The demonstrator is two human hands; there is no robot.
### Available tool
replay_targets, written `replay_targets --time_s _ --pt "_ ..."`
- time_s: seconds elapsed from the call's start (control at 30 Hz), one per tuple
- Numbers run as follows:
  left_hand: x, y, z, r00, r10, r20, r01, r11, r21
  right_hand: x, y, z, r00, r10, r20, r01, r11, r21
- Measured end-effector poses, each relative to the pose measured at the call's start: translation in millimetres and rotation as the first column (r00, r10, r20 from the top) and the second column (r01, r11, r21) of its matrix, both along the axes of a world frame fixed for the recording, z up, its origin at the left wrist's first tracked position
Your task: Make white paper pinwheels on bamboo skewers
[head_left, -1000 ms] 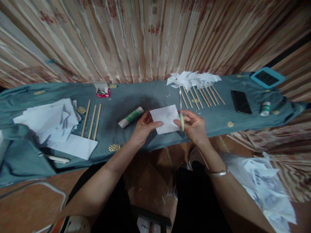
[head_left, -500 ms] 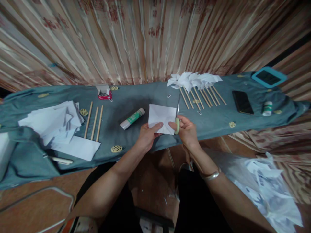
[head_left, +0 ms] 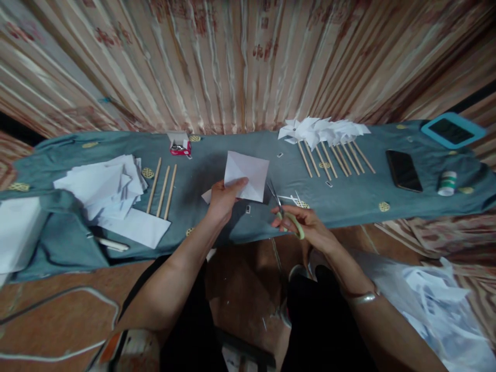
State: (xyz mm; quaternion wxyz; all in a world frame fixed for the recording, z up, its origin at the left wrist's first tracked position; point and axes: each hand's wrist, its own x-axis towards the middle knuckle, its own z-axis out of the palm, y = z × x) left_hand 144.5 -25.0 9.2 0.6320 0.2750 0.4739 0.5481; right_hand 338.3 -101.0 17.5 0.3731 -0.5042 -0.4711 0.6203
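Observation:
My left hand (head_left: 223, 200) grips a square sheet of white paper (head_left: 251, 173) with crease lines, thumb on top, above the cloth-covered table. My right hand (head_left: 306, 223) holds scissors (head_left: 277, 199) with pale green handles. Their blades point up and left, close to the paper's lower right edge but apart from it. Thin white paper strips (head_left: 289, 197) lie on the cloth just beyond the scissors. The white end of a glue stick (head_left: 206, 196) peeks out left of my left hand; the remainder is hidden.
Left are a paper pile (head_left: 104, 186), wooden sticks (head_left: 165, 191) and a red box (head_left: 180, 147) of small metal pieces. Paper pinwheels (head_left: 321, 132) on sticks lie at the back right, near a phone (head_left: 403, 170), a green-white tube (head_left: 447, 183) and a blue-framed device (head_left: 453, 129).
My right hand has let go of the paper and drawn the scissors down. My left hand has tilted the sheet, now covering most of the glue stick. The thin strips have come into view.

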Motion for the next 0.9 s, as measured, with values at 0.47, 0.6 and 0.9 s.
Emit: replay_targets --time_s 0.47,0.6,0.9 --pt "6.9 -2.9 0.7 0.998 -0.036 0.045 0.037 0.999 -0.011 -1.6 -7.3 -3.0 0.989 0.142 -0.043 -0.147 0.982 -0.121" --pt "8.2 -4.2 0.4 0.997 -0.053 0.058 0.053 0.999 -0.011 -0.9 -6.9 -3.0 0.989 0.141 -0.038 -0.145 0.983 -0.114" --pt "8.0 -4.3 2.2 0.996 -0.046 0.075 0.047 0.999 -0.009 0.8 -6.4 0.2 0.987 0.156 -0.033 -0.159 0.979 -0.129"
